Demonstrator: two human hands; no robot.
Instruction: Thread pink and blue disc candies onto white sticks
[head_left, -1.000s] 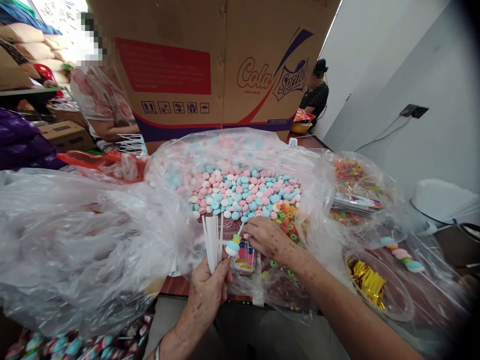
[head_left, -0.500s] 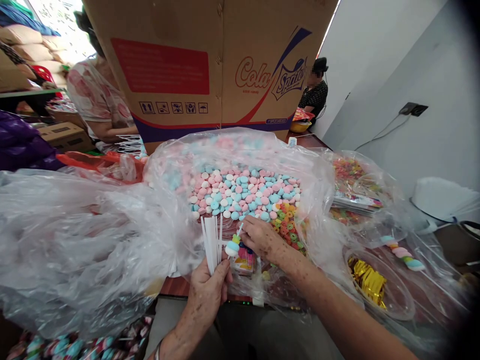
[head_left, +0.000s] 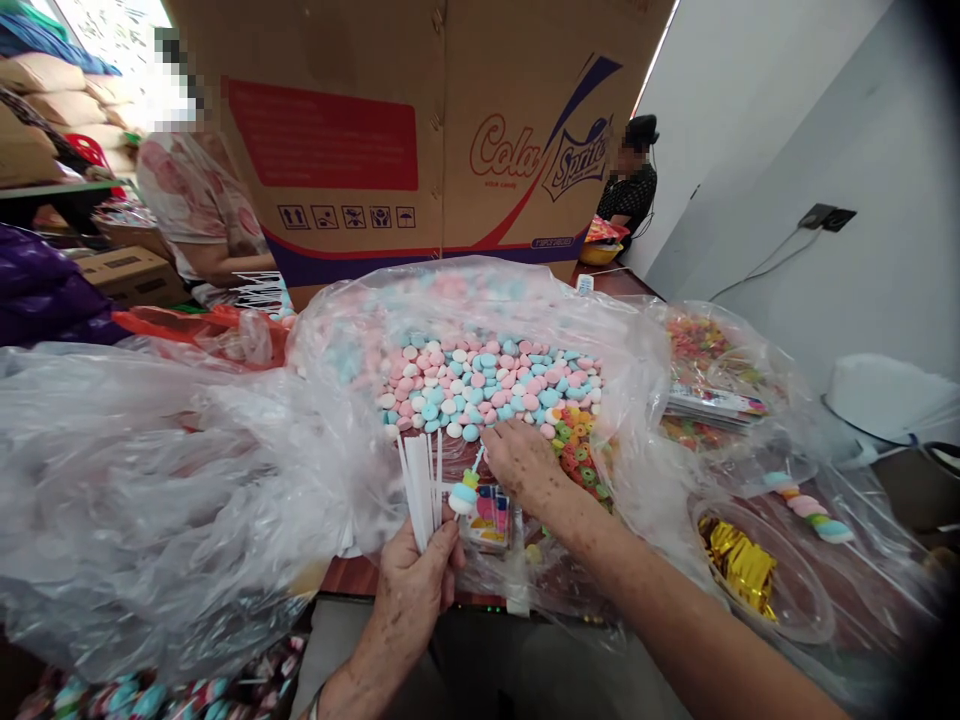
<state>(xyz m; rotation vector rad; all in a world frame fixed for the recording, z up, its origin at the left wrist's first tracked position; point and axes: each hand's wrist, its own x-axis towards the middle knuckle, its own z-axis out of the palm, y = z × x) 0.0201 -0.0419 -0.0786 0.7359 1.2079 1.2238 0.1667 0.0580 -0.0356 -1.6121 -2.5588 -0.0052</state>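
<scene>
My left hand (head_left: 420,570) is closed around a bundle of flat white sticks (head_left: 421,490). The same hand pinches a candy skewer (head_left: 463,495), its upright stick threaded with white, blue and yellow-green pieces. My right hand (head_left: 525,465) is just right of the skewer's tip, at the near edge of a heap of pink, blue and white round candies (head_left: 480,380). Its fingers are curled, and what they hold, if anything, is hidden. Beside that wrist lie ring-shaped gummy candies (head_left: 579,450). A small stack of colourful printed labels (head_left: 491,520) lies between the hands.
Clear plastic sheeting (head_left: 150,480) spreads across the left. At the right stand a clear bowl (head_left: 810,610) of gold ties (head_left: 739,565) and a finished-looking candy skewer (head_left: 810,508). A large cardboard box (head_left: 352,130) stands behind the heap. Two people (head_left: 202,200) sit beyond it.
My right hand has moved slightly forward and left, off the skewer's tip, to the near edge of the candy heap. My left hand has stayed nearly still.
</scene>
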